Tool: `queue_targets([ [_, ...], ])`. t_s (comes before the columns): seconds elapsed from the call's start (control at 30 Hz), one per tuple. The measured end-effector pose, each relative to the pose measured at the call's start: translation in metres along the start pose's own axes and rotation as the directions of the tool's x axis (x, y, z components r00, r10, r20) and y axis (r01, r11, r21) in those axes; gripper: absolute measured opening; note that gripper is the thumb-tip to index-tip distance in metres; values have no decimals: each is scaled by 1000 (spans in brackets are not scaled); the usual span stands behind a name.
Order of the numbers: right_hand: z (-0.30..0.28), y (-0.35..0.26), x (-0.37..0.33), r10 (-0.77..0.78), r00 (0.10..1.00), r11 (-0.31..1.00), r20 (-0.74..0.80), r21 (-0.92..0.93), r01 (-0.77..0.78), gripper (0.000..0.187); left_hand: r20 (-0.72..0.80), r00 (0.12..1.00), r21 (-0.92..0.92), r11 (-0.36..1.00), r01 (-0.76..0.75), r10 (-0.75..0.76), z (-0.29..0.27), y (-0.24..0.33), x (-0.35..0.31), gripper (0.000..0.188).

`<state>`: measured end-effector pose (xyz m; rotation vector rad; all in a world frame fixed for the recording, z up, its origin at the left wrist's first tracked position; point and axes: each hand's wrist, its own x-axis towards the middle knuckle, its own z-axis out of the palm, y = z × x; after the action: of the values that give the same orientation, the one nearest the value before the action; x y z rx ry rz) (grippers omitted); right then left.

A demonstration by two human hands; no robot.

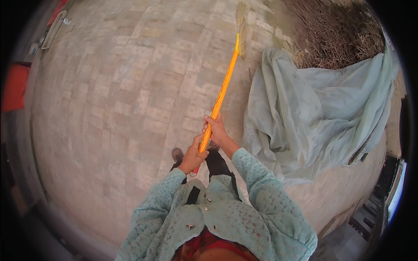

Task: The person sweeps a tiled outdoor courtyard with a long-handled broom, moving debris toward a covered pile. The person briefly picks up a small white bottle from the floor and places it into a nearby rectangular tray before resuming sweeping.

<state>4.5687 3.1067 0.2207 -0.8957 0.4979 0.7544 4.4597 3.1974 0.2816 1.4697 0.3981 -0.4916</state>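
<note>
Fingers [206, 123] of left hand [190, 156] and right hand [216, 129] grasp the broom [226, 81]; its long axis goes ahead of them, slightly rightward, bristles [241, 15] nearer right hand.

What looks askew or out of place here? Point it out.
The pale green sheet at right lies rumpled in loose folds rather than flat, with the twig pile exposed beyond it. The broom shows no clear damage.
</note>
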Motion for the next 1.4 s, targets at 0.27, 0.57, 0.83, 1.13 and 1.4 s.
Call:
queue_targets([
  [0.27,49,43,-42,283,937,959,207,-81,-272,42,-154,988,-171,984,-51,25,-15,-28,-100,48],
  [0.57,-13,17,-9,708,700,692,96,-297,-659,15,-327,916,-149,970,190,-230,-62,-84,-135,31],
  [0.83,-75,-50,-33,339,938,806,-72,-492,-330,21,-379,828,-121,909,399,-414,-67,-119,-155,30],
  [1.13,-77,-60,-79,35,948,978,-317,-183,-97,19,-417,854,2,939,343,-311,-67,-69,-120,30],
  [1.4,-112,-118,29,184,929,940,-320,334,-71,9,-584,646,-104,834,541,-492,-79,-87,-162,29],
])
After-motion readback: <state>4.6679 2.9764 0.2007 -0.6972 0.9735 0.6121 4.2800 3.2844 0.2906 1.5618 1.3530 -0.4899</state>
